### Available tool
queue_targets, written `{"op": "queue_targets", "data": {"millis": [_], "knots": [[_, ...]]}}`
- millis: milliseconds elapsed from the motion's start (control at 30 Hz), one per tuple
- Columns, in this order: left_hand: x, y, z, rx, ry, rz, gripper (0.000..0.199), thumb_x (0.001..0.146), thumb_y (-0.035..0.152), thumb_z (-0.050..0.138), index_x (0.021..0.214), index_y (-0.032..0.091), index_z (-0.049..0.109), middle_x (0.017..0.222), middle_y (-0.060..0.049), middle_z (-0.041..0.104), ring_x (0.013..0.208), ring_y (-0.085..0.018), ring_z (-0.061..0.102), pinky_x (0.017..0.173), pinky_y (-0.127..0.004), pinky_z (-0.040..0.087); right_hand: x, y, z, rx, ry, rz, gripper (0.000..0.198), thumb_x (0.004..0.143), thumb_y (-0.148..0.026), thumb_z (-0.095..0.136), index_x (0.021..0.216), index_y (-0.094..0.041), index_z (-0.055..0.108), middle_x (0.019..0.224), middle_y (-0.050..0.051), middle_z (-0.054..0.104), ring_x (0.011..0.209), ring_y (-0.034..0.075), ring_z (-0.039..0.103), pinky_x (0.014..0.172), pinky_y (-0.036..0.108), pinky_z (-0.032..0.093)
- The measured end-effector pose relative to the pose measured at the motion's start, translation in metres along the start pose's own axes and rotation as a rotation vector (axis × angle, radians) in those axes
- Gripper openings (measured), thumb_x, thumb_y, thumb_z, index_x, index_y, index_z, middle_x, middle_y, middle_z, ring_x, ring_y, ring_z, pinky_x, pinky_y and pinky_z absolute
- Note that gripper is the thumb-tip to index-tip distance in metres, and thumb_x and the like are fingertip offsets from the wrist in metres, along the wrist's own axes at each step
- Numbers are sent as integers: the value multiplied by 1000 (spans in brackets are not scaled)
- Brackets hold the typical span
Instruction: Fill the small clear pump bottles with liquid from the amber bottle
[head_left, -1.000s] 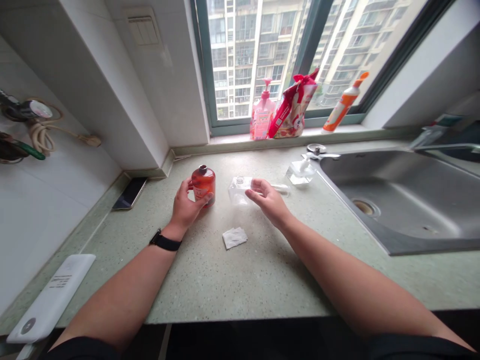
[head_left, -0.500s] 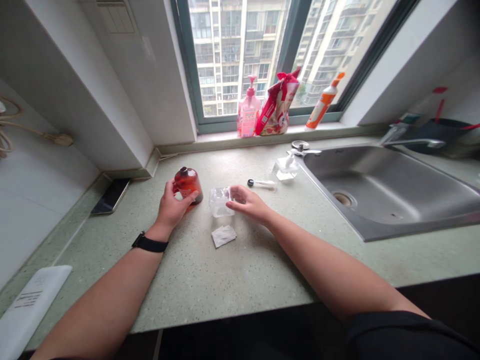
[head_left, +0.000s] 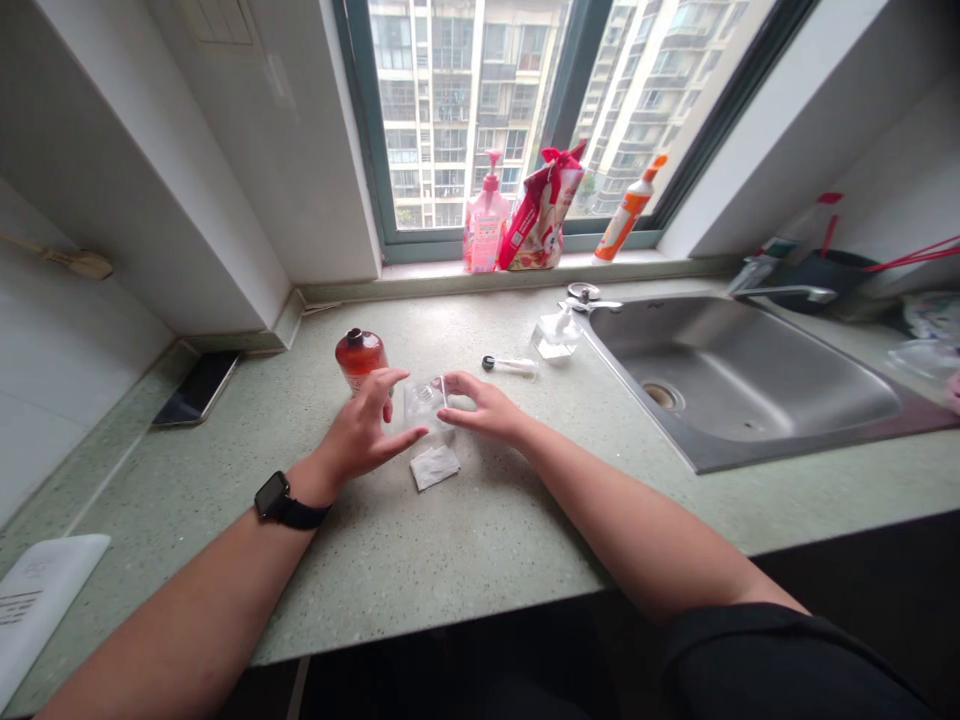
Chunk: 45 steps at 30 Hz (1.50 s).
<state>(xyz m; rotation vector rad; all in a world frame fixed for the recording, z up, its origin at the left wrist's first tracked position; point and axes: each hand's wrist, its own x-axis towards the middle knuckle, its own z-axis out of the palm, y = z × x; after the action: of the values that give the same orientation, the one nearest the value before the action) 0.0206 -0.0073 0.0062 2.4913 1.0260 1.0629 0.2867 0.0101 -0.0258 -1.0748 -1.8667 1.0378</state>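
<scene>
My right hand (head_left: 486, 410) has its thumb and fingers closed around the right side of a clear, square-sided bottle (head_left: 418, 402) standing on the counter. On the other side of that bottle, my left hand (head_left: 358, 432) is spread, its thumb and forefinger wide apart and holding nothing. Just behind the left hand stands a reddish-brown bottle (head_left: 361, 354) with an uncapped neck; the hand hides its lower part. A folded white tissue (head_left: 435, 467) lies in front of the clear bottle. Farther right lies a clear pump piece with a black end (head_left: 511, 366).
A clear dispenser (head_left: 555, 337) with a pump top stands near the steel sink (head_left: 757, 375). At left lie a phone (head_left: 196, 390) and a white flat object (head_left: 49, 600). A pink pump bottle (head_left: 486, 230), a red bag (head_left: 541, 215) and an orange-white bottle (head_left: 628, 215) line the windowsill.
My left hand has let go of the reddish-brown bottle and moved right, opening beside the clear bottle. My right hand keeps its hold. The view has shifted slightly to the right.
</scene>
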Motion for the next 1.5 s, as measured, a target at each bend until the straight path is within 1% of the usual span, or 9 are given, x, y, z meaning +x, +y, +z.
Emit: {"op": "queue_targets", "data": {"millis": [167, 333, 467, 633, 833, 1033, 1200, 1367, 1500], "knots": [[0, -2, 4, -59, -77, -144, 73, 91, 53, 78, 150, 23, 48, 116, -8, 69, 68, -15, 58, 70, -34, 56, -2, -7, -5, -67, -47, 9, 58, 86, -57, 82, 133, -25, 69, 140, 10, 73, 133, 31, 68, 118, 51, 50], [0, -2, 6, -106, -74, -193, 71, 90, 48, 77, 150, 23, 50, 130, -13, 72, 65, -14, 58, 70, -34, 57, -3, -10, -8, -84, -93, -10, 54, 87, -57, 81, 131, -27, 71, 137, 9, 75, 128, 31, 70, 115, 50, 52], [1, -3, 6, -125, -89, -216, 72, 89, 49, 78, 150, 23, 50, 132, -13, 72, 67, -15, 60, 71, -34, 57, -1, -13, -18, -81, -15, -38, 56, 93, -59, 72, 138, -26, 67, 135, 11, 76, 126, 30, 72, 111, 50, 54], [1, -5, 7, -133, -98, -234, 72, 89, 52, 78, 149, 22, 51, 130, -13, 72, 68, -16, 62, 72, -36, 59, -10, -42, -26, -336, 254, -249, 31, 101, -52, 60, 91, -27, 74, 93, 7, 79, 92, 26, 73, 94, 47, 57], [1, -6, 9, -148, -94, -237, 72, 88, 51, 80, 149, 23, 53, 128, -12, 72, 67, -15, 61, 73, -36, 58, -21, -62, -12, -570, -16, -404, 31, 98, -50, 65, 76, -30, 73, 78, 5, 74, 80, 27, 67, 81, 45, 56], [2, -5, 7, -153, -110, -238, 67, 89, 49, 79, 147, 24, 56, 112, -7, 71, 70, -17, 62, 74, -35, 57, -4, -15, -62, -716, 329, -58, 25, 96, -37, 61, 114, -26, 75, 108, 10, 78, 108, 32, 69, 103, 52, 54], [1, -6, 8, -156, -113, -239, 69, 89, 47, 79, 149, 23, 55, 114, -8, 71, 70, -16, 61, 74, -36, 56, -5, 26, -104, -896, 295, 370, 55, 79, -27, 74, 132, -17, 68, 131, 22, 72, 122, 42, 66, 106, 56, 52], [1, -7, 9, -164, -115, -241, 70, 89, 48, 79, 151, 24, 54, 128, -12, 70, 71, -16, 60, 74, -36, 57, -6, 34, -113, -875, 284, 385, 22, 83, -25, 71, 105, -21, 74, 114, 17, 77, 109, 35, 70, 99, 48, 55], [1, -8, 9, -170, -118, -241, 71, 89, 48, 79, 151, 24, 53, 132, -13, 69, 72, -16, 60, 75, -36, 57, -2, 23, -112, -668, 356, 322, 23, 84, -35, 75, 103, -22, 72, 107, 11, 78, 101, 30, 73, 96, 48, 57]]}}
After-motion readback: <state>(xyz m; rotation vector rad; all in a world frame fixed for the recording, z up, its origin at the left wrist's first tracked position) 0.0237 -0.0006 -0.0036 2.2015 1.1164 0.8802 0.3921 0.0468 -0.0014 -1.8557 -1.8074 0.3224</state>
